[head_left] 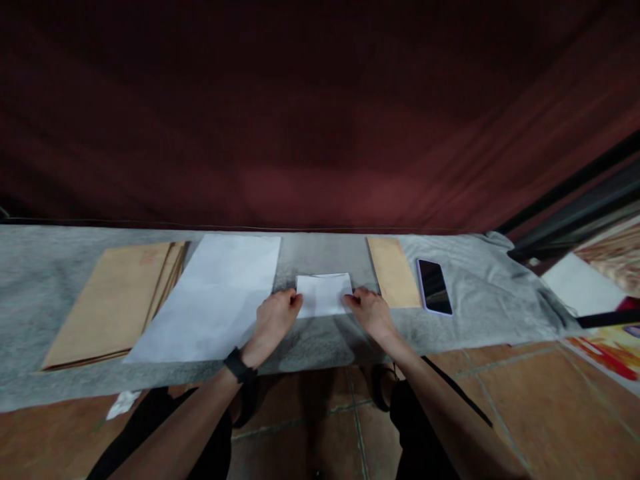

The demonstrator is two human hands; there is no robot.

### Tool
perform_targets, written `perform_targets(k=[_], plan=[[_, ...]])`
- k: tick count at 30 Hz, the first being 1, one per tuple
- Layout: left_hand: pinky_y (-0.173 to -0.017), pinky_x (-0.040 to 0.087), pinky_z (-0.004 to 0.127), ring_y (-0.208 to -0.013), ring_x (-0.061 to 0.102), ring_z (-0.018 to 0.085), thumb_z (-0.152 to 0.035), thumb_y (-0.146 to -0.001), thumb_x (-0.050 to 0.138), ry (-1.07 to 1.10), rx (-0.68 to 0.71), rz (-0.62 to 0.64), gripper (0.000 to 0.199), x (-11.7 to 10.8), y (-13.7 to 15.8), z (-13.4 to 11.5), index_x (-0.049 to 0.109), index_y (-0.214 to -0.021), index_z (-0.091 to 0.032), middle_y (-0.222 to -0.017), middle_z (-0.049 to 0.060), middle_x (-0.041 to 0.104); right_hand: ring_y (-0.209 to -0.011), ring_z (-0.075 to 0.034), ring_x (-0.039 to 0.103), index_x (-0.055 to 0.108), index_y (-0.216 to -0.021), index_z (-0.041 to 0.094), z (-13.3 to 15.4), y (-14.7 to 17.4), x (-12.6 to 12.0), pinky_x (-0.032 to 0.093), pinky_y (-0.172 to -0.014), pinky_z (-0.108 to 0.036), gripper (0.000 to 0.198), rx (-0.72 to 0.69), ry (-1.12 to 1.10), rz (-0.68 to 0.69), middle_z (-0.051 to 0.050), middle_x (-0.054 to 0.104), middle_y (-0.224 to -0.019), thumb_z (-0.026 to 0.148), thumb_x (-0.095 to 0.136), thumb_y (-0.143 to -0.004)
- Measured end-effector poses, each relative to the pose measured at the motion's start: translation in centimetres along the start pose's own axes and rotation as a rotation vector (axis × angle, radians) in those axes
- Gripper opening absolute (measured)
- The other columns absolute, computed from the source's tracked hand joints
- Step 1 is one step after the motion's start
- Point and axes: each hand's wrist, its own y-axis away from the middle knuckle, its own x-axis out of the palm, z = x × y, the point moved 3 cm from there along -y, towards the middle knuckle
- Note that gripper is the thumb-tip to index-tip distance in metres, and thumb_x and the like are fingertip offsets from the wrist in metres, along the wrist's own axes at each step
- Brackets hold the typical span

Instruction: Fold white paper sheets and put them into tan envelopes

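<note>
A folded sheet of white paper [324, 297] lies on the grey cloth in front of me. My left hand [277, 313] pinches its left edge, with the thumb on top and the other fingers curled. At the right edge, my right hand [370, 310] grips the paper in the same way. A larger stack or sheet of white paper [220, 287] lies flat beside my left hand. Just past my right hand is a brown envelope [397, 273], lying flat.
Several large brown envelopes [113, 300] overlap at the left. A phone [435, 287] in a purple case rests right of the small envelope. Grey cloth [480, 287] covers the long narrow surface, backed by a dark red curtain [320, 133]. Crumpled white tissue [123, 403] lies below.
</note>
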Motion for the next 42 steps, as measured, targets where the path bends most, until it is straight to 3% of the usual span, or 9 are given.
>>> perform_targets(k=[6, 9, 14, 23, 36, 39, 42], plan=[[-0.066, 0.043, 0.029, -0.087, 0.072, 0.023, -0.040, -0.099, 0.038, -0.041, -0.011, -0.016, 0.037, 0.2, -0.2, -0.2, 0.071, -0.100, -0.023, -0.096, 0.008, 0.077, -0.091, -0.025, 0.070, 0.069, -0.093, 0.021, 0.1, -0.3, 0.4, 0.046, -0.082, -0.033, 0.026, -0.041, 0.013, -0.122, -0.011, 0.075, -0.094, 0.043, 0.055, -0.098], [-0.067, 0.045, 0.029, -0.089, 0.073, 0.024, -0.041, -0.099, 0.039, -0.043, -0.028, -0.028, 0.036, 0.2, -0.3, -0.2, 0.071, -0.100, -0.023, -0.098, 0.009, 0.078, -0.102, -0.029, 0.065, 0.066, -0.105, 0.020, 0.1, -0.2, 0.6, 0.045, -0.092, -0.040, 0.022, -0.075, 0.021, -0.255, -0.012, 0.071, -0.104, 0.038, 0.059, -0.096], [-0.070, 0.046, 0.030, -0.092, 0.072, 0.024, -0.041, -0.098, 0.040, -0.039, -0.029, -0.023, 0.036, 0.2, -0.6, -0.2, 0.071, -0.098, -0.023, -0.100, 0.010, 0.078, -0.117, -0.033, 0.055, 0.058, -0.129, 0.018, 0.8, 0.2, 1.0, 0.042, -0.100, -0.047, 0.035, -0.182, 0.038, -0.407, -0.016, 0.061, -0.129, 0.031, 0.051, -0.098], [-0.072, 0.047, 0.029, -0.092, 0.072, 0.023, -0.039, -0.100, 0.037, -0.043, 0.021, -0.007, 0.038, 0.1, -0.9, -0.3, 0.070, -0.102, -0.022, -0.099, 0.010, 0.077, -0.149, -0.025, 0.032, 0.045, -0.150, 0.014, 3.3, 0.2, 3.5, 0.033, -0.120, -0.046, 0.049, -0.512, -0.063, -0.281, -0.012, 0.041, -0.159, 0.032, 0.037, -0.105], [-0.076, 0.050, 0.033, -0.093, 0.072, 0.025, -0.039, -0.100, 0.037, -0.059, -0.006, -0.004, 0.037, 0.4, -0.9, -0.3, 0.069, -0.104, -0.020, -0.100, 0.012, 0.076, -0.151, -0.024, 0.030, 0.034, -0.156, 0.012, 3.7, 0.7, 4.9, 0.028, -0.124, -0.045, 0.057, -0.501, 0.064, -0.303, -0.012, 0.034, -0.162, 0.039, 0.037, -0.106], [-0.080, 0.052, 0.038, -0.091, 0.072, 0.028, -0.035, -0.100, 0.037, -0.084, 0.007, -0.099, 0.036, 0.4, -0.5, -0.6, 0.065, -0.115, -0.016, -0.095, 0.014, 0.075, -0.151, -0.024, 0.030, 0.036, -0.155, 0.011, 3.8, 0.7, 4.9, 0.028, -0.124, -0.044, 0.056, -0.503, 0.073, -0.323, -0.012, 0.035, -0.162, 0.037, 0.038, -0.106], [-0.094, 0.050, 0.042, -0.104, 0.068, 0.028, -0.030, -0.102, 0.033, -0.067, 0.203, -0.291, 0.037, 0.9, 0.3, -2.0, 0.062, -0.120, -0.014, -0.106, 0.016, 0.073, -0.151, -0.024, 0.030, 0.036, -0.155, 0.010, 3.8, 0.7, 5.0, 0.028, -0.124, -0.043, 0.056, -0.509, 0.081, -0.331, -0.012, 0.035, -0.162, 0.035, 0.038, -0.105]])
